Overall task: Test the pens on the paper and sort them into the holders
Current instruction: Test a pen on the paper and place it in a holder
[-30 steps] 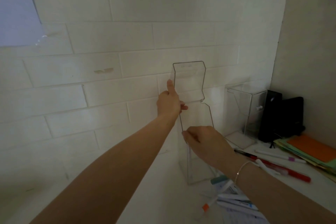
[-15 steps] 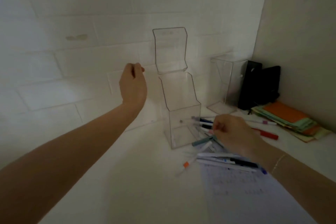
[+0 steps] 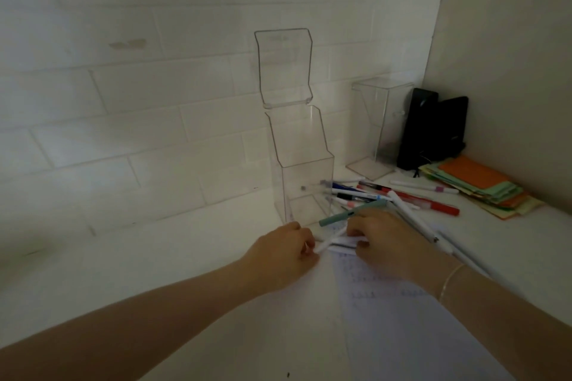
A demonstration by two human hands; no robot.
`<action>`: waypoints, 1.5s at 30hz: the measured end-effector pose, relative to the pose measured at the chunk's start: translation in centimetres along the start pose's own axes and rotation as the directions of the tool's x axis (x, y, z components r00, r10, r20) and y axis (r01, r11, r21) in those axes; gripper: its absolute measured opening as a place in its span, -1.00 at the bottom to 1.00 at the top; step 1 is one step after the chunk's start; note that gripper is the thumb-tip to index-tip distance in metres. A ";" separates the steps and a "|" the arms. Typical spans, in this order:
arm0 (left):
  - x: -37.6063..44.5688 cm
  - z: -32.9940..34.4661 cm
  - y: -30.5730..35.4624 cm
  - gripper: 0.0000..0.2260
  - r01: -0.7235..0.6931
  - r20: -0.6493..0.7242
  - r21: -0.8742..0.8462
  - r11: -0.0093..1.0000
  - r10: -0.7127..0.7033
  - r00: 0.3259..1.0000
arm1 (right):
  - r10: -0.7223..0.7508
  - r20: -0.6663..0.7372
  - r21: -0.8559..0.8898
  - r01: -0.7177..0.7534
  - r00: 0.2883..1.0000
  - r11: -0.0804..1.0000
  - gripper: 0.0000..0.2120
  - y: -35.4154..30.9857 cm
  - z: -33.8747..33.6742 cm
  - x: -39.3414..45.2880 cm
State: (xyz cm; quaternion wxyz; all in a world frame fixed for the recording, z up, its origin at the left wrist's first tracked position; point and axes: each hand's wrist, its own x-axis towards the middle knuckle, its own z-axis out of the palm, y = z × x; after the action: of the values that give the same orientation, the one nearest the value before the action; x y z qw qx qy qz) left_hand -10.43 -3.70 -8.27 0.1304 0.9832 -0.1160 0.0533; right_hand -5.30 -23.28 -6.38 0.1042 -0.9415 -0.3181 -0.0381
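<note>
Both hands are down on the white table [image 3: 154,272], at the near edge of a pile of pens. The left hand [image 3: 283,252] has its fingers curled around the end of a white pen [image 3: 329,241]. The right hand [image 3: 387,244] lies on a few white pens next to it with its fingers bent, but I cannot tell if it really grips one. A green pen [image 3: 353,212] rests across the pile just above the right hand. More pens, blue, black and a red pen [image 3: 411,199], lie behind, beside the tall clear holder [image 3: 301,170]. That holder stands against the wall with its lid up and looks empty. A second clear holder [image 3: 383,120] stands further right, near a black box [image 3: 433,130] and some colored paper pads [image 3: 483,189]. The test paper [image 3: 402,318] lies under the right wrist, with faint marks on it. I think this is the pick-a-pen step. Next, one pen needs to come out of the pile alone, get its cap off, and scribble on the paper. Care is needed not to roll the other pens away.
</note>
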 end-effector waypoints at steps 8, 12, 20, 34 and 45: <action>0.9 -1.2 0.6 -0.82 0.063 0.087 -0.299 0.952 -0.039 0.995 | 0.429 -0.233 0.837 -0.045 0.873 0.546 -0.93 0.0 -3.0 -0.8; 0.7 -1.4 1.4 -0.86 0.196 0.201 -0.584 0.788 -0.093 0.975 | 0.483 -0.010 0.997 0.045 0.876 -0.060 -0.86 0.0 -4.3 -1.1; 0.9 -0.3 0.9 -0.71 -0.135 -0.099 0.036 0.990 0.138 0.986 | 0.451 0.036 0.983 0.051 0.892 -0.178 -0.76 -0.5 -3.6 -1.7; 1.9 -4.2 6.6 -0.87 -0.287 -0.335 -0.690 0.664 0.058 0.941 | 0.313 -0.299 0.593 -0.081 0.902 0.801 -0.78 -1.4 -2.7 -1.3; 2.4 -4.4 7.0 -0.68 -0.118 -0.120 -0.779 0.616 0.038 0.992 | 0.344 0.122 0.848 0.082 0.931 -0.524 -0.60 -0.2 -6.1 -0.4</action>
State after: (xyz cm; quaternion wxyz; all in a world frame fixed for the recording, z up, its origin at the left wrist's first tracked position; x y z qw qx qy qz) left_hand -10.17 -9.59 -1.98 0.5488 0.8183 -0.1641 0.0481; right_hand -5.76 -24.74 -0.49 0.9053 -0.3936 -0.0397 0.1544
